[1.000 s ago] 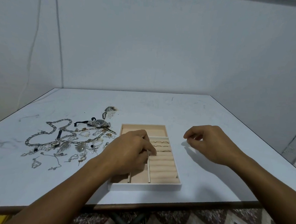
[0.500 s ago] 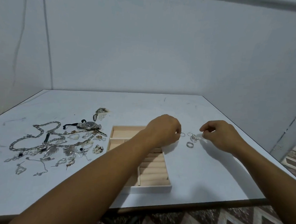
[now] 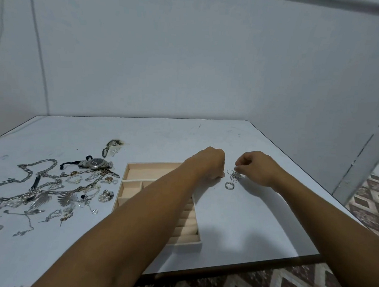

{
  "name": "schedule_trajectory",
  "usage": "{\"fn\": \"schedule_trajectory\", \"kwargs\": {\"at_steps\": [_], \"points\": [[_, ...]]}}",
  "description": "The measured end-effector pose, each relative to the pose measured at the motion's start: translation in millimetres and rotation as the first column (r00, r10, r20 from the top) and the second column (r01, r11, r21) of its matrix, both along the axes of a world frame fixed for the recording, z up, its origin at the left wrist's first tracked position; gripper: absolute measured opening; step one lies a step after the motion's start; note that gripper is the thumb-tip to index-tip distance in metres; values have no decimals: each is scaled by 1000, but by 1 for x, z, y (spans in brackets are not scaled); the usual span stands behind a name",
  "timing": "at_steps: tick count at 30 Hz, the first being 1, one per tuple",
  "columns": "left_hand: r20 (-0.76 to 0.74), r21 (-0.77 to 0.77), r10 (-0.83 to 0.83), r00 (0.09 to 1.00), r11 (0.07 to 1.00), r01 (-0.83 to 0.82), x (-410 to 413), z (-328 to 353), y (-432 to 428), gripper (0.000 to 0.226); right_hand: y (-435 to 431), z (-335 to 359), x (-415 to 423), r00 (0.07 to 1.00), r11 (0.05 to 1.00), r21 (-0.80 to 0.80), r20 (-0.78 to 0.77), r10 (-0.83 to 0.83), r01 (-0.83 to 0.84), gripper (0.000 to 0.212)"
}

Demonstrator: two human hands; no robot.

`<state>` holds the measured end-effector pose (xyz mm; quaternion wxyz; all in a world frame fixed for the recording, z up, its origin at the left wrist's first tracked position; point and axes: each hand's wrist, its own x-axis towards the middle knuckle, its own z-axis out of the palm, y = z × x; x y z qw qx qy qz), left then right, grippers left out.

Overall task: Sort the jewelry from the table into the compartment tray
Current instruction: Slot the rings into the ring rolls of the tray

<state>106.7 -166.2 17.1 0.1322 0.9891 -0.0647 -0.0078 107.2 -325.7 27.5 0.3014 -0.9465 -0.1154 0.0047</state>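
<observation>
The beige compartment tray [image 3: 131, 170] lies in the middle of the white table, and my left forearm crosses over it. My left hand [image 3: 209, 163] is to the right of the tray. Its fingers are curled down onto the table and pinch a small ring, which they hide. My right hand [image 3: 258, 169] faces it and pinches a ring at the top of a small cluster of silver rings [image 3: 235, 176]. One wider ring [image 3: 229, 185] lies alone just in front of the cluster. The main jewelry pile [image 3: 50, 191] of chains, pendants and earrings is spread to the left of the tray.
A wristwatch [image 3: 95, 163] lies at the back of the pile, with a small hair clip [image 3: 112, 146] behind it. The table's right edge [image 3: 309, 184] and front edge [image 3: 243, 265] are close to my arms. Beyond them is a patterned floor.
My left hand left the tray's ring rolls and crossed right to the rings on the table. My right hand closed in on the ring cluster. The view shifted right.
</observation>
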Motion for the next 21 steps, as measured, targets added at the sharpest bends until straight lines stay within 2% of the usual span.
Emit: {"fn": "schedule_trajectory", "kwargs": {"at_steps": [5, 12, 21], "points": [[19, -59, -10, 1000, 998, 12, -2, 0, 0, 10, 15, -2, 11, 997, 995, -96, -79, -24, 17, 16], [49, -168, -47, 998, 984, 55, -11, 17, 9, 18, 32, -3, 20, 986, 954, -284, -105, -132, 97, 22], [77, -288, -50, 996, 955, 70, -28, 38, 37, 7, 38, -5, 23, 984, 952, -282, -96, -152, 119, 16]]}}
